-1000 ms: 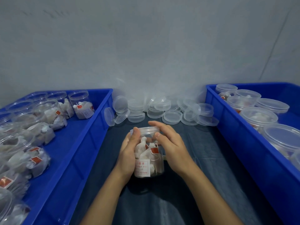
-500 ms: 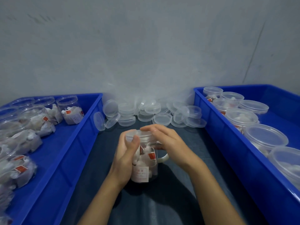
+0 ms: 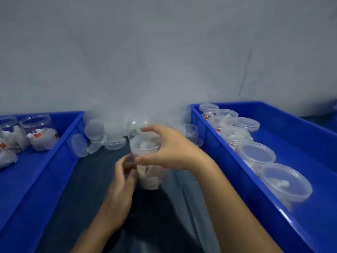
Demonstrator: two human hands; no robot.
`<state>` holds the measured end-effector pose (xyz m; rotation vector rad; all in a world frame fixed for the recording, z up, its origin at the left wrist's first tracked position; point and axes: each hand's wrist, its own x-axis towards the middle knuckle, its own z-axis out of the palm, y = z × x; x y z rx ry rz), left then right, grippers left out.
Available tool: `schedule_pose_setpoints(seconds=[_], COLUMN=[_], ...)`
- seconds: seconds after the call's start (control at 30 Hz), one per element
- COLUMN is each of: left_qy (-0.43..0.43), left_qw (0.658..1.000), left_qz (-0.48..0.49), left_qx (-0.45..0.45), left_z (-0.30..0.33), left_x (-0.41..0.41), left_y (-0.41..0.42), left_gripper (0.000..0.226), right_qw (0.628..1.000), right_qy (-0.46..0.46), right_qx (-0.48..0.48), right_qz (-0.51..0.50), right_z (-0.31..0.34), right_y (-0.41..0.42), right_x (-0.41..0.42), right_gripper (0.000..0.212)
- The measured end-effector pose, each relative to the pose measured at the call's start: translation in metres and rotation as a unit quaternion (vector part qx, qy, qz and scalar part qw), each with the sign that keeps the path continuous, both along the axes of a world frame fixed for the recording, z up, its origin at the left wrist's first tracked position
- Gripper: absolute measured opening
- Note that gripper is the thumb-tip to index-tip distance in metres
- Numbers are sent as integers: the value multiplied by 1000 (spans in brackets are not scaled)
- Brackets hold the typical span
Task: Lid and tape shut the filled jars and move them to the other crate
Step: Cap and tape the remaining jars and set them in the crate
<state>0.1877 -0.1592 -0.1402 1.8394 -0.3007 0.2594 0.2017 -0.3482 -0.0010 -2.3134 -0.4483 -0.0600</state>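
A clear plastic jar [image 3: 148,172] filled with white sachets is held up over the dark table between the two crates, with a clear lid [image 3: 144,144] on top. My right hand [image 3: 167,148] grips the jar around its lid and upper rim. My left hand [image 3: 121,187] is just left of the jar's lower body, fingers loosely curled and blurred; whether it touches the jar is unclear. The left blue crate [image 3: 60,161] holds open filled jars [image 3: 39,134]. The right blue crate [image 3: 228,161] holds several lidded jars [image 3: 255,154].
A heap of loose clear lids [image 3: 113,137] lies against the grey wall at the back, between the crates. The dark table surface [image 3: 82,198] runs toward me between the crate walls.
The jar has risen and moved right in my right hand's grip. My left hand has slipped off the jar's side to its lower left. The view has turned rightward.
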Motion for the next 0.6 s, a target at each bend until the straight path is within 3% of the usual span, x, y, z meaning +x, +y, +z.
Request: schedule_pose_setpoints(seconds=[0.1, 0.2, 0.3, 0.4, 0.6], left_qy=[-31, -70, -65, -68, -75], left_qw=[981, 941, 940, 941, 939], left_qz=[6, -16, -27, -26, -8], left_qx=[190, 332, 334, 330, 335], left_z=[-5, -9, -8, -7, -12], left_x=[0, 1, 0, -1, -1], left_y=[-1, -4, -3, -4, -5], left_gripper=[64, 58, 54, 67, 63], right_qw=[997, 988, 970, 943, 867], right_qy=[-34, -54, -65, -64, -13], right_qx=[-17, -29, -46, -55, -103], right_qz=[-60, -141, -231, -322, -488], right_z=[30, 61, 88, 108, 102], right_y=[-20, -49, -88, -132, -200], right_x=[3, 6, 8, 6, -4], right_gripper=[94, 95, 89, 64, 42])
